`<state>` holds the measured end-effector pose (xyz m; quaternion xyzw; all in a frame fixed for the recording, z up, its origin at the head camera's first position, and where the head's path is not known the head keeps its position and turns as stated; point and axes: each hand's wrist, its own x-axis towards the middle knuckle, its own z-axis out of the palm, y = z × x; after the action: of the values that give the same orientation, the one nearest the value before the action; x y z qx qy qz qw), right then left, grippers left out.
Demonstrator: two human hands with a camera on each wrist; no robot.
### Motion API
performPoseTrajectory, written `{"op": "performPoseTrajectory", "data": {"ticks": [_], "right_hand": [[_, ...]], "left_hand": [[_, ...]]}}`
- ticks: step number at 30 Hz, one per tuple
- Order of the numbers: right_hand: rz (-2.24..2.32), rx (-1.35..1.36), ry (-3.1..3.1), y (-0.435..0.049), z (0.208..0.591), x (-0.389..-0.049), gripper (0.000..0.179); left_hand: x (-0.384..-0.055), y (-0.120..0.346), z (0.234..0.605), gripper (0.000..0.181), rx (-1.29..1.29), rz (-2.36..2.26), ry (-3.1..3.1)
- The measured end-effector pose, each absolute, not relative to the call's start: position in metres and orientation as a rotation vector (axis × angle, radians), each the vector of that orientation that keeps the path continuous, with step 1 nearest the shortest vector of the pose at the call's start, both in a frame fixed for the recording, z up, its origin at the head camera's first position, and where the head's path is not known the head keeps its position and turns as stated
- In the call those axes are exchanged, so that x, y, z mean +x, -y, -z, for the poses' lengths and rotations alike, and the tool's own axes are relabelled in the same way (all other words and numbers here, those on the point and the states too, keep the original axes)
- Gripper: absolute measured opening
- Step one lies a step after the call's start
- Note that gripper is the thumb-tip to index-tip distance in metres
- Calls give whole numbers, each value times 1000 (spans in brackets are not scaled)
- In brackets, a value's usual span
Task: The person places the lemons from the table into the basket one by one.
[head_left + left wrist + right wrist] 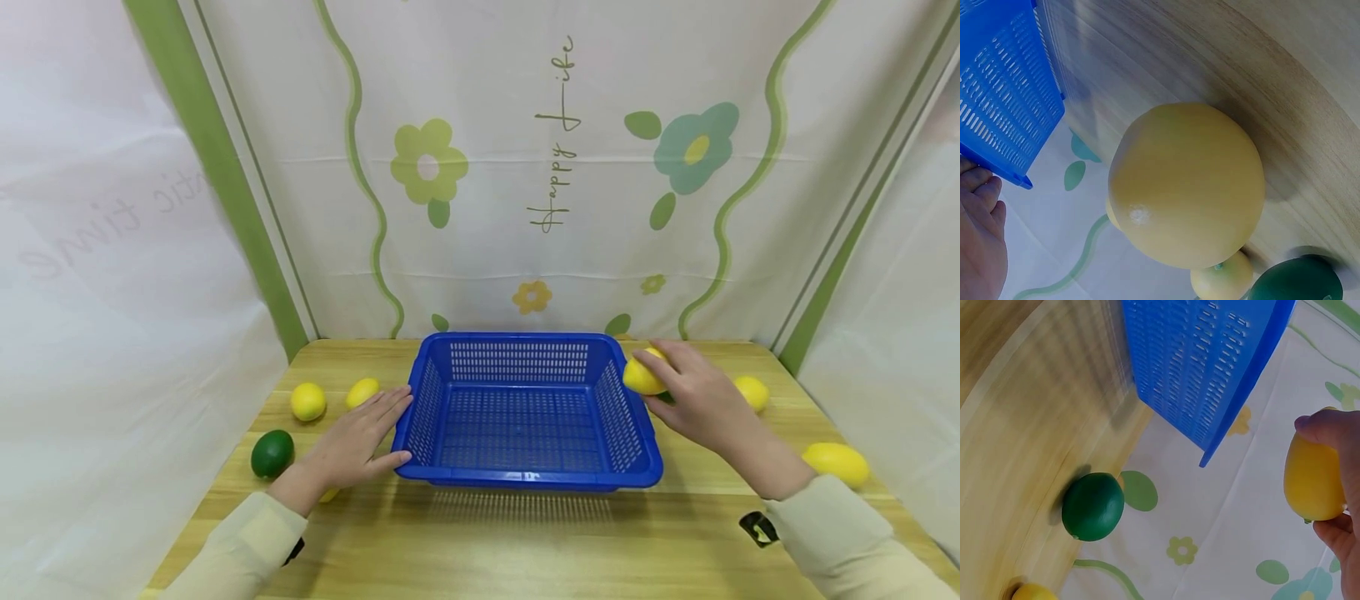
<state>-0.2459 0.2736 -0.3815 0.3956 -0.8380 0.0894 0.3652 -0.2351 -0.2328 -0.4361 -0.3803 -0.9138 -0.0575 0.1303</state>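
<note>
**Right hand pinches a yellow lemon beside a blue basket**

Head view: A blue plastic basket (pixel 525 478) with slotted walls stands at the centre of a wooden counter (pixel 525 550). The left hand (pixel 360 437), left of centre, is unclenched, its straight fingers and spread thumb resting on the basket's left rim. The right hand (pixel 697 396), right of centre, grasps a lemon (pixel 642 373) between thumb and fingers, overlapping the basket's right rim in this view. At left lie a round yellow fruit (pixel 308 402), a second yellow fruit (pixel 363 392) partly behind the left hand, and a dark green fruit (pixel 272 454) by the wrist, which hides most of another yellow piece. At right, a yellow fruit lies behind the right forearm and a larger lemon (pixel 835 463) near the counter's edge. Flowered cloth (pixel 480 250) hangs behind, lettered "Happy Life".

Left wrist view: A big yellow fruit (pixel 1185 187) fills the centre, covering part of what lies behind it. A smaller yellow fruit and a dark green one sit at lower right. The left hand's fingertips meet the basket rim at far left.

Right wrist view: The grasped lemon is at right, with a gap between it and the basket at top centre. A green fruit (pixel 1092 506) lies lower left, above a yellow one cut off by the bottom edge.
</note>
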Motion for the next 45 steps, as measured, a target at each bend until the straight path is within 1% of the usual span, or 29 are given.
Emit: {"op": "performPoseTrajectory", "data": {"ticks": [3, 8, 9, 13, 16, 24, 30, 45], "right_hand": [[-238, 1023, 2164, -270, 382, -247, 61], [-224, 1023, 2159, -262, 383, -248, 48], [-221, 1025, 2158, -260, 383, -249, 49], [-212, 1038, 2160, -250, 382, -249, 65], [-212, 1042, 2167, -242, 381, -249, 69], [-258, 1088, 2151, -220, 380, -252, 65], [-273, 1104, 2172, -202, 381, -250, 67], [-250, 1182, 2180, -171, 394, -252, 66]], "left_hand": [[-235, 233, 436, 76, -1103, 170, 2653], [-234, 232, 435, 76, -1101, 175, 2659], [-234, 232, 435, 76, -1101, 172, 2661], [-234, 232, 434, 77, -1105, 171, 2668], [-234, 232, 434, 77, -1105, 176, 2671], [-235, 232, 435, 77, -1097, 171, 2676], [-234, 232, 435, 77, -1101, 159, 2689], [-234, 232, 433, 77, -1099, 164, 2695]]}}
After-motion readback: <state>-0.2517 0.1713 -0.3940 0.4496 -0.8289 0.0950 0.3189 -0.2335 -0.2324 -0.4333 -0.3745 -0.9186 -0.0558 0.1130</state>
